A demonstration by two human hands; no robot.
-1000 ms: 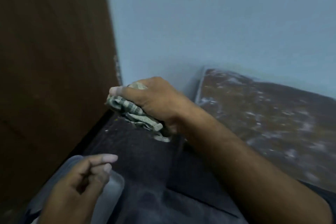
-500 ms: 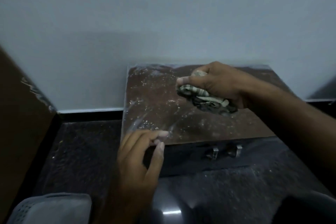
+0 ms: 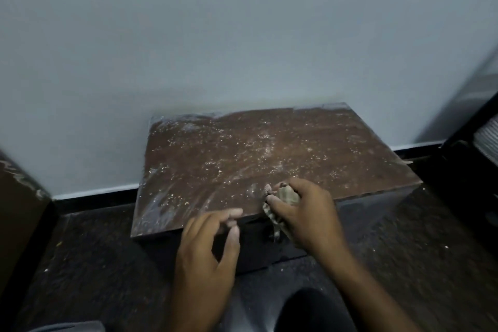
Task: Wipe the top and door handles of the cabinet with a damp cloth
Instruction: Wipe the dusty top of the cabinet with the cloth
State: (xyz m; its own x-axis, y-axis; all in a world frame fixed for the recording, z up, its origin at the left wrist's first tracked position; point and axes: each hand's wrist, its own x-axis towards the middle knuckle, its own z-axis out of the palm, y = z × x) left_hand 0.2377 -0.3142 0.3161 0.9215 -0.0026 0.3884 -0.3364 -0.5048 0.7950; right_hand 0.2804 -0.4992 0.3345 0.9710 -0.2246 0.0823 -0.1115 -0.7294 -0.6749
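Brown cabinet (image 3: pixel 269 164) top, dusty with pale specks, sits against the grey wall (image 3: pixel 242 35) on a dark floor (image 3: pixel 94 264). Striped cloth (image 3: pixel 283 201) bunched at the top's front edge, clenched in the right hand (image 3: pixel 304 213), part hanging over the front. Left hand (image 3: pixel 207 259) just beside it, fingers loose, grasping nothing, fingertips at the front edge.

In front of me, at twelve o'clock, is a plain pale blue painted wall (image 3: pixel 242 35). A thin black strip (image 3: pixel 94 193) runs along its bottom. The dark speckled stone floor (image 3: pixel 404 250) is dim. At nine o'clock stands a big brown wooden panel (image 3: pixel 16 213). At three o'clock is something dark and blurry.
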